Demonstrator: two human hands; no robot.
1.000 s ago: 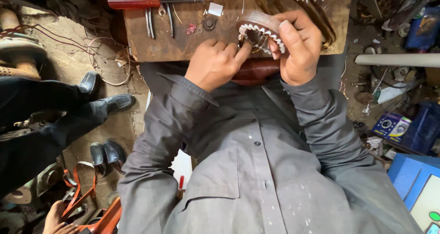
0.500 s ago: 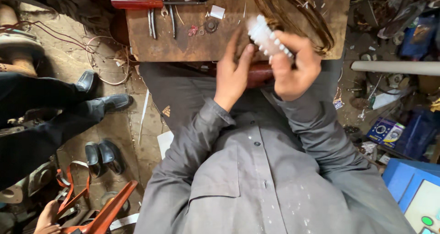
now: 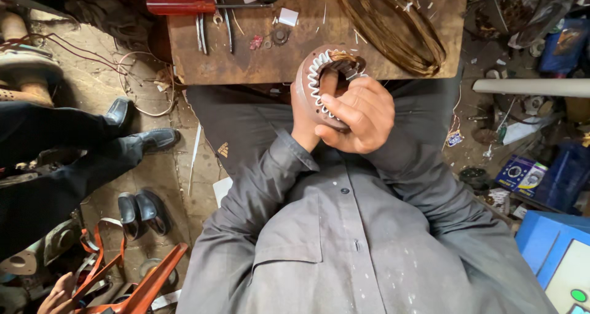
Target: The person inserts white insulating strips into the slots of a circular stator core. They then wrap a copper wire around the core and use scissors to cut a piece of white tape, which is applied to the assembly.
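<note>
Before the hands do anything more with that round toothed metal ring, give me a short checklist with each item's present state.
1. Ring held off the table: ok.
2. Right hand wrapped over its near side: ok.
3. Left hand supporting it from behind: ok, mostly hidden.
4. White slot liners seated all round: cannot tell, far side hidden.
5. Table bare under the ring: ok.
6. Red-handled screwdriver and wire coil apart from the hands: ok.

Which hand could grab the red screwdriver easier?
Probably the left hand: the red-handled screwdriver lies on its side of the table, while the right hand grips the stator ring.
</note>
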